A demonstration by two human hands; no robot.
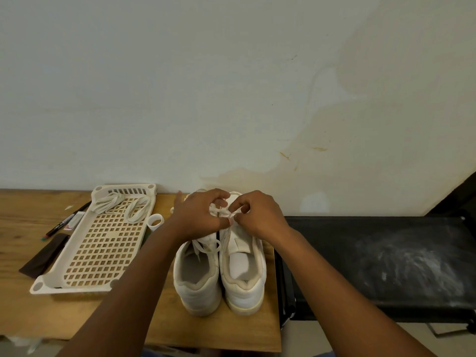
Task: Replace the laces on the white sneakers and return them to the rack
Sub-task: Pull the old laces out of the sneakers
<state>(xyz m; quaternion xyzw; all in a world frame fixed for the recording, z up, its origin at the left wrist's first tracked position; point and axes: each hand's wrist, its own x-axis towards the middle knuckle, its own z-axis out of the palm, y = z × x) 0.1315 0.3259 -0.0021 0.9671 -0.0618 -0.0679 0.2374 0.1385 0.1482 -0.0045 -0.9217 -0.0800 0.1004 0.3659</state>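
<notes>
— Wall (180, 86) first, since it fills most of your view: pale, stained yellowish toward the right. What sits under it?

— Your wooden table (38, 313), and to its right, touching the table's edge, a black rack (386, 253) with white dusty smears on its top.

— And on the table?

— A cream plastic tray (103, 253) with a grid of holes lies at your left. Loose white laces (121, 204) lie coiled at its far end. The two white sneakers (219, 274) stand side by side at the table's right edge, heels toward you, toes to the wall, just beside the rack.

— What are your hands doing?

— Your left hand (198, 215) and right hand (257, 215) meet over the front of the right-hand sneaker. Both have curled fingers, and each pinches a white lace (221, 211) between thumb and fingertips. Which eyelet it runs through is hidden by your fingers.

— Smaller things?

— A dark flat strip (43, 256) left of the tray, a marker pen (67, 220) beyond it, and a small white ring (155, 221) between tray and sneakers.

— Any writing?

— The pen bears coloured print, too small to read. No brand shows on the sneakers.
</notes>
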